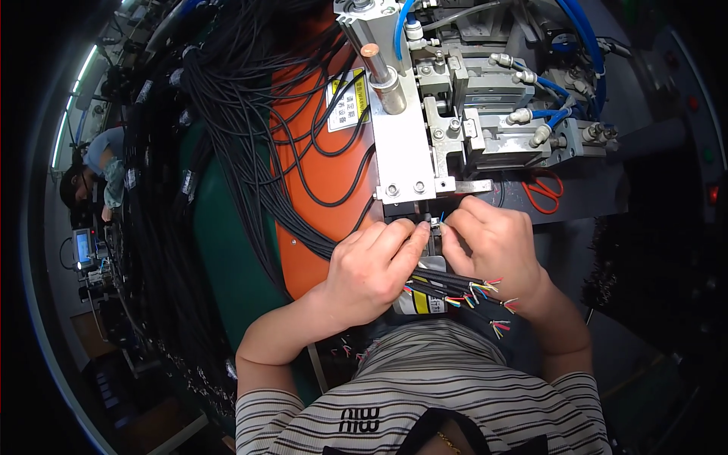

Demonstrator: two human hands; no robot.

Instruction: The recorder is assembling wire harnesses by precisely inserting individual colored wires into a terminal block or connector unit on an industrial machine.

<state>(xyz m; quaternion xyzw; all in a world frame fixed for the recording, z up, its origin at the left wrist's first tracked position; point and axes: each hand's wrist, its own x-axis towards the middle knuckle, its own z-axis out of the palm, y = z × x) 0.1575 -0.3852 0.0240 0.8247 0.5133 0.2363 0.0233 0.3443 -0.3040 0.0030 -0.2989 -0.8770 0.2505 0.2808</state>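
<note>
The left hand [371,269] and the right hand [489,246] are meeting just under the metal machine [425,136], fingertips pinching together on the thin coloured wire ends [440,221] at the machine's lower edge. Both hands are grasping: the left is curling over a bunch of black cables [436,282] that is passing under its palm and lying across toward the right wrist, their stripped coloured tips [485,290] fanning out below the right hand. A thick mass of black cables [227,114] is hanging over the orange panel [311,174] to the left of the machine. Blue air hoses [580,45] are looping over the machine's top right. Red-handled scissors [542,191] are lying on the dark surface [584,197], near the right hand.
</note>
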